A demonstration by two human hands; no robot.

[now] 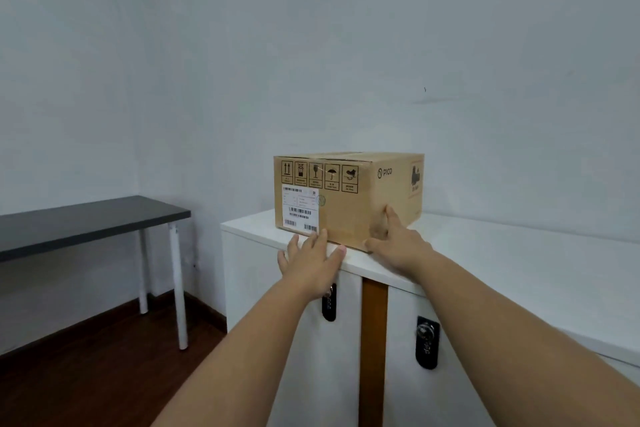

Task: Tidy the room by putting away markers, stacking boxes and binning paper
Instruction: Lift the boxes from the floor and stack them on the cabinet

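At far left, a dark tabletop (86,218) on white legs stands against a pale wall above a dark wooden floor. To its right is a white cabinet (502,253) with two black combination locks (427,343) on its doors and a brown strip between the doors.

A brown cardboard box (346,198) sits on the cabinet's top near its front left corner, taped shut, with one corner turned toward the viewer. Its left face carries a row of black handling symbols and a white shipping label (300,208) with barcodes. Its right face shows the word PICO.

Two bare forearms reach up from the bottom edge toward the box. The left hand (310,262) lies flat with its fingers (320,239) straight and spread, the tips touching the bottom edge of the box just below the label. The right hand (398,243) is just beside it, fingers extended and spread, pressed flat against the lower part of the box's near corner, thumb pointing left along the cabinet top. Neither hand curls around anything.
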